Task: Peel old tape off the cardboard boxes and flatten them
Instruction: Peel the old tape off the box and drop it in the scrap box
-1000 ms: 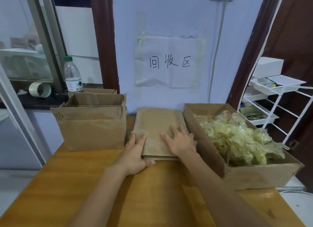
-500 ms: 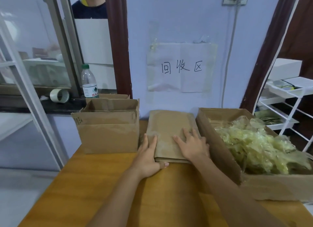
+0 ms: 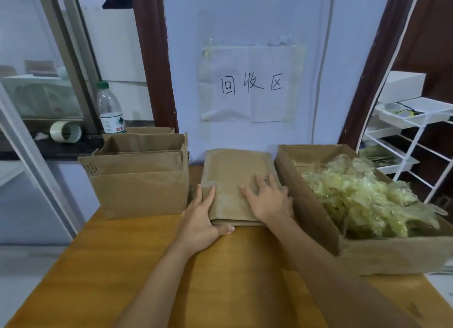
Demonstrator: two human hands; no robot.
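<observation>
A stack of flattened cardboard boxes (image 3: 235, 173) lies on the wooden table (image 3: 220, 278) against the wall. My left hand (image 3: 203, 220) rests at the stack's near left corner, with straight fingers on top and the thumb along the front edge. My right hand (image 3: 269, 200) presses flat on the stack's near right part, fingers spread. Left of the stack stand several unflattened cardboard boxes (image 3: 139, 188), open at the top. On the right, an open cardboard box (image 3: 311, 205) holds a heap of peeled yellowish tape (image 3: 362, 195).
A water bottle (image 3: 110, 109) and a roll of tape (image 3: 65, 131) sit on the dark sill behind the left boxes. A white wire rack (image 3: 411, 136) stands at the right. A paper sign (image 3: 252, 85) hangs on the wall. The table's left edge drops to the floor.
Both hands stay on the flattened stack in about the same places. Only my view has shifted.
</observation>
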